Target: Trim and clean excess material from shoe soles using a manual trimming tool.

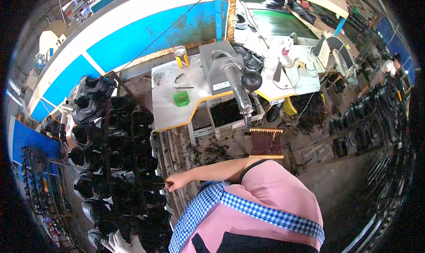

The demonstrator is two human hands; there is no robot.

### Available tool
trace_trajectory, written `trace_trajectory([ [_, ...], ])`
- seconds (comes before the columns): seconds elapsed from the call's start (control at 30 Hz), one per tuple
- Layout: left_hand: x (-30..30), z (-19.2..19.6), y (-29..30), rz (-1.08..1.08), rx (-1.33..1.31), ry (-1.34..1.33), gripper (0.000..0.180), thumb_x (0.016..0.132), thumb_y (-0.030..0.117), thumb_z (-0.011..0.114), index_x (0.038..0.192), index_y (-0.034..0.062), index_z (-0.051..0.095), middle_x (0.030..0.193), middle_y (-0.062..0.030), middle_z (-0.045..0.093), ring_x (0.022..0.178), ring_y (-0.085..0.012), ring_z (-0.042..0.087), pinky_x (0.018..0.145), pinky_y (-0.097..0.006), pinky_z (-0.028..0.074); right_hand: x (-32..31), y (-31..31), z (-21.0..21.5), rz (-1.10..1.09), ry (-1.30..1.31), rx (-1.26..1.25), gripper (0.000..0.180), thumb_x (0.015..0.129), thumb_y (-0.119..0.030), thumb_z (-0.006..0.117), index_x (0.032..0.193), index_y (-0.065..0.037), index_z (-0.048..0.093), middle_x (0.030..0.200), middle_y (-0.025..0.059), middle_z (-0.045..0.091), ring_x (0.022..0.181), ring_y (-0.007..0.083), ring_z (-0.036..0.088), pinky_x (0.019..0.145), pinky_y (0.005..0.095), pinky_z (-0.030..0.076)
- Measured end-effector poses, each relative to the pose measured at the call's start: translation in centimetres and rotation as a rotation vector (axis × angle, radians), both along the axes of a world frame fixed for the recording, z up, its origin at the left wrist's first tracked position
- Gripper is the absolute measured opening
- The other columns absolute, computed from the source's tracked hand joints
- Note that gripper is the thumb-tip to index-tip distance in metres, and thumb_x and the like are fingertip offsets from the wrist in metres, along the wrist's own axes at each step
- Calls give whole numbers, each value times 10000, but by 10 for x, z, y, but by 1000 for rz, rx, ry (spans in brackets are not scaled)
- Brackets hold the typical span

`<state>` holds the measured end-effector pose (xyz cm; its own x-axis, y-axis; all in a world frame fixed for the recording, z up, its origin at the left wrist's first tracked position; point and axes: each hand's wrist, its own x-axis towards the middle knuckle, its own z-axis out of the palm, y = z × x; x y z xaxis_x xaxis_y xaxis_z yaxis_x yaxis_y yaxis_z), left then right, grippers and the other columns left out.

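Shoes (95, 120), black and shiny, fill the tiered rack (107, 133) beside both hands. Left hand (119, 243), white-gloved with fingers spread apart, rests on the lowest shoes near the frame's bottom. Right hand (175, 181), bare, reaches across above it, fingers pinched together at a shoe (150, 182) on the rack. Beyond the right hand, a white crate (230, 113) under the desk (170, 105) holds dark scraps, and a green cup (181, 98) sits on the desk.

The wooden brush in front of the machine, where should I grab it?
Take the wooden brush by its long wooden back along the near edge, coming from above. It lies flat with its reddish bristles showing and nothing on top, so a pinch across the narrow back seems the surest hold.
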<state>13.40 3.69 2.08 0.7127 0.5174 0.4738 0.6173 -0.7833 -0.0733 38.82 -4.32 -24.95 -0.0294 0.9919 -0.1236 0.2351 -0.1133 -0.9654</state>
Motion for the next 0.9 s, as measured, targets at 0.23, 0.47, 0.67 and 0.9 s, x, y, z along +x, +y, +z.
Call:
trace_trajectory([
  [0.23,-9,-1,-2,-19,-52,87,421,616,227,757,932,-35,663,985,-191,639,1006,-350,559,1004,-476,370,-3,8,-1,1,-7,-57,244,835,-249,644,923,-27,593,834,104,629,792,221,586,725,375,460],
  [0.47,-17,-15,19,195,-57,-152,459,671,222,748,1013,-60,627,1007,-247,607,949,-391,554,891,-453,432,-2,15,-6,-17,-62,-27,253,824,-261,647,939,-38,615,868,109,656,822,245,612,726,387,465],
  [0.67,-37,-51,90,305,-175,-242,540,784,76,663,1290,32,481,1281,-175,519,1177,-331,502,976,-397,427,-3,16,8,-6,-89,50,285,828,-307,635,945,-48,620,875,114,654,836,262,614,740,399,465],
  [0.9,14,-19,62,341,89,-241,582,769,80,661,1323,116,485,1294,-144,527,1177,-333,501,1014,-422,390,14,14,9,-59,-131,59,301,827,-319,645,965,-52,621,882,116,656,824,261,623,732,391,474],
])
